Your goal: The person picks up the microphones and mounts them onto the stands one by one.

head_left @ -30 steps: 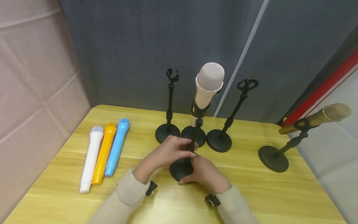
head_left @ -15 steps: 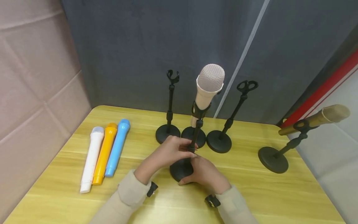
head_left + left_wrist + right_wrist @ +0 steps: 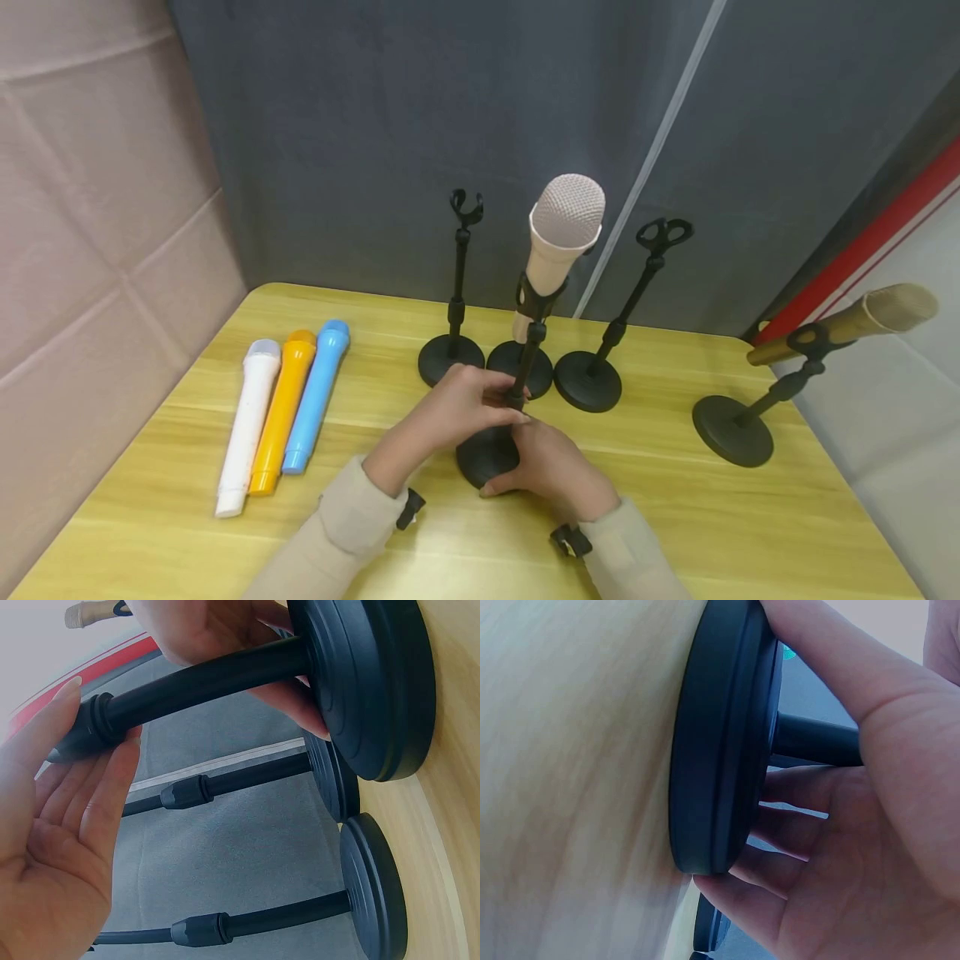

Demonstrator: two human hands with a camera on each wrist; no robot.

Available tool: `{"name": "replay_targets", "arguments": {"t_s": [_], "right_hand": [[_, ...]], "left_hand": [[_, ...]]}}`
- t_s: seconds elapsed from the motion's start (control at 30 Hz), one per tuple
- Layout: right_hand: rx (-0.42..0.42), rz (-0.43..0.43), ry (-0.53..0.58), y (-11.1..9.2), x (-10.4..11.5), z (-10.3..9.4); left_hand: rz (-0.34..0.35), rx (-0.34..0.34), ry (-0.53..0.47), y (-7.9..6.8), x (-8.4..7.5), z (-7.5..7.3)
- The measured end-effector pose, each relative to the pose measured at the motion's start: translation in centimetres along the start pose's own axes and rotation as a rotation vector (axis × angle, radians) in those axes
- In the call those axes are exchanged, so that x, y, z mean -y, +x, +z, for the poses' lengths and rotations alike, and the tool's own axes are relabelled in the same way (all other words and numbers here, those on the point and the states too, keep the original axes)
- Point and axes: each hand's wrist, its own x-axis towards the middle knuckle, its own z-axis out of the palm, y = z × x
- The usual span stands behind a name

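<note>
A cream microphone (image 3: 567,218) with a mesh head sits tilted in the clip of the nearest black microphone stand (image 3: 529,358). My left hand (image 3: 457,407) holds this stand's pole at the collar (image 3: 97,724), thumb on one side and fingers on the other. Lower down, my right hand (image 3: 553,467) grips the round base (image 3: 486,457). In the right wrist view, the thumb and fingers reach around the base's rim (image 3: 712,750), which stands at the tabletop. The base's right part is hidden by my right hand in the head view.
Behind are a left stand (image 3: 453,333), a mostly hidden middle stand (image 3: 510,357) and a right stand (image 3: 600,367). A gold microphone (image 3: 862,321) sits in the far-right stand (image 3: 738,425). White (image 3: 247,425), orange (image 3: 283,408) and blue microphones (image 3: 317,396) lie at left.
The head view has shifted very slightly. Both hands keep their holds on the stand, and nothing else visibly moves.
</note>
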Motion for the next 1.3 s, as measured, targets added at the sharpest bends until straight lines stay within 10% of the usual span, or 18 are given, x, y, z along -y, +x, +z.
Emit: {"name": "replay_targets", "arguments": {"t_s": [0.77, 1.3], "right_hand": [[-0.001, -0.026, 0.011, -0.19, 0.03, 0.03], [-0.01, -0.049, -0.013, -0.07, -0.24, 0.03]], "left_hand": [[0.068, -0.103, 0.182, -0.19, -0.1, 0.67], [0.044, -0.02, -0.048, -0.08, 0.17, 0.31]]}}
